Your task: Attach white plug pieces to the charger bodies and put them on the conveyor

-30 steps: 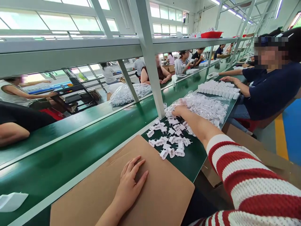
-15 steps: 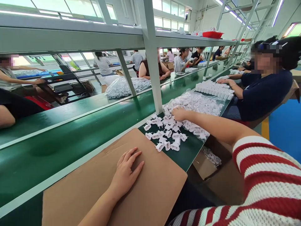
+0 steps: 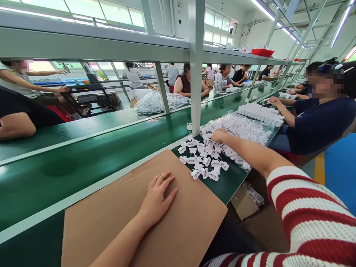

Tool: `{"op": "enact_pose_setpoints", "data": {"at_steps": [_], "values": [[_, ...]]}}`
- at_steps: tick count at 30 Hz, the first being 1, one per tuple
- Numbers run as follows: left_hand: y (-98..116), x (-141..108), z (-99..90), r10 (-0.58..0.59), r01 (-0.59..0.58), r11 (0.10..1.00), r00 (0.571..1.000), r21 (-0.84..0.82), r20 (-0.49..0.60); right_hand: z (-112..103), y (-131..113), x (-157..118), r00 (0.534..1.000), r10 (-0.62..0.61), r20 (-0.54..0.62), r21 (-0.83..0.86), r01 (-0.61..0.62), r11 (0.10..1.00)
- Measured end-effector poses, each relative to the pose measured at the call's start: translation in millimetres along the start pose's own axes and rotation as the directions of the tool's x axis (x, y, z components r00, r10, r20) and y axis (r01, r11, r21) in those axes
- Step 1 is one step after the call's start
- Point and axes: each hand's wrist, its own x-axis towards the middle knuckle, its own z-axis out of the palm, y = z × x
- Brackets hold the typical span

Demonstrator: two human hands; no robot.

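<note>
My left hand (image 3: 158, 198) lies flat on a brown cardboard sheet (image 3: 189, 218), fingers stretched out and holding nothing. Further off, my right hand (image 3: 220, 135) reaches to the near edge of a heap of white plastic plug parts (image 3: 241, 128), partly in a clear bag. Its fingertips are hidden among the pieces, so I cannot tell whether it grips one. Several loose white plug parts (image 3: 206, 161), some with pins showing, are scattered on the green bench between the heap and the cardboard.
A grey post (image 3: 196, 74) rises beside the heap and carries a shelf (image 3: 97, 46). The green conveyor belt (image 3: 111, 159) runs past the bench. On the right, a co-worker (image 3: 322, 118) sits by rows of white parts (image 3: 261, 113). An open carton (image 3: 244, 204) stands below the bench edge.
The view has shifted, so the scene sits further right in the picture. My left hand stays flat on the cardboard; my right hand is still at the heap.
</note>
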Motion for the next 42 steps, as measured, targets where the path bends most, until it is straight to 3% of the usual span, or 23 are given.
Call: {"op": "enact_pose_setpoints", "data": {"at_steps": [3,8,13,21,30,33,36,42], "values": [[0.4,-1.3,-0.1,-0.009,0.009,1.0,1.0,0.002,0.01,5.0,-4.0,17.5,0.999,0.039,-0.012,-0.01,-0.039,0.999],[2.3,-2.2,-1.0,-0.007,0.007,1.0,1.0,0.003,0.011,4.1,3.9,42.9,1.0,0.001,0.021,-0.023,0.0,1.0],[4.4,-1.8,-1.8,-0.012,0.012,1.0,1.0,0.006,0.025,0.4,10.5,48.1,0.995,-0.041,0.093,-0.049,0.046,0.998],[1.3,1.8,-0.4,0.001,-0.001,1.0,1.0,-0.003,0.024,-11.2,18.5,-2.4,0.974,-0.191,0.119,-0.098,0.202,0.974],[4.2,1.3,-0.3,0.004,-0.004,1.0,1.0,-0.018,0.021,-43.7,21.8,-61.6,0.898,-0.364,0.247,-0.113,0.399,0.91],[4.4,1.3,0.4,0.01,-0.009,1.0,1.0,-0.03,0.008,-58.6,3.4,-67.5,0.885,-0.4,0.239,-0.107,0.434,0.895],[4.4,1.5,1.3,0.015,-0.015,0.999,1.0,-0.038,-0.003,-62.4,-34.0,-68.4,0.881,-0.449,0.149,-0.085,0.464,0.882],[8.4,0.8,-0.6,0.007,-0.007,1.0,1.0,-0.013,0.019,-28.9,-127.7,-61.6,0.902,-0.43,0.048,0.004,0.43,0.903]]}}
